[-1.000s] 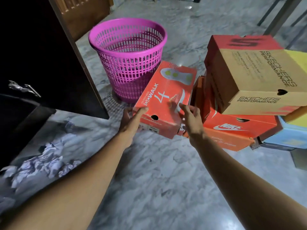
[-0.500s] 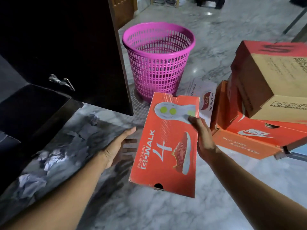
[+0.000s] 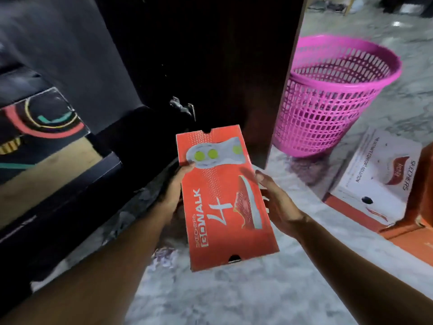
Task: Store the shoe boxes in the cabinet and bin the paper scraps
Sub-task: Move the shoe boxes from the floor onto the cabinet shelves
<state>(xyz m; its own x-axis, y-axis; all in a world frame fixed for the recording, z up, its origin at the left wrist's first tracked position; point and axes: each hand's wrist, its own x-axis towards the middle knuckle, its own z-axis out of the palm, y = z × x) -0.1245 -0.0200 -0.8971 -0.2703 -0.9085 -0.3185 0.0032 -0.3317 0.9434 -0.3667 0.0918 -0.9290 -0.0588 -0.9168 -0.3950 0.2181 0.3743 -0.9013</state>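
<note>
Gleaming marble floor [image 3: 234, 299] under pink basket [image 3: 328, 95].

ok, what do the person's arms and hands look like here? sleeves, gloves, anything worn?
Both forearms enter from the bottom edge and are bare as far as the frame shows: no sleeve in view. The left hand and right hand wear no gloves. No watch, band or ring can be made out on either wrist or the visible fingers, though the lighting is dim.
</note>
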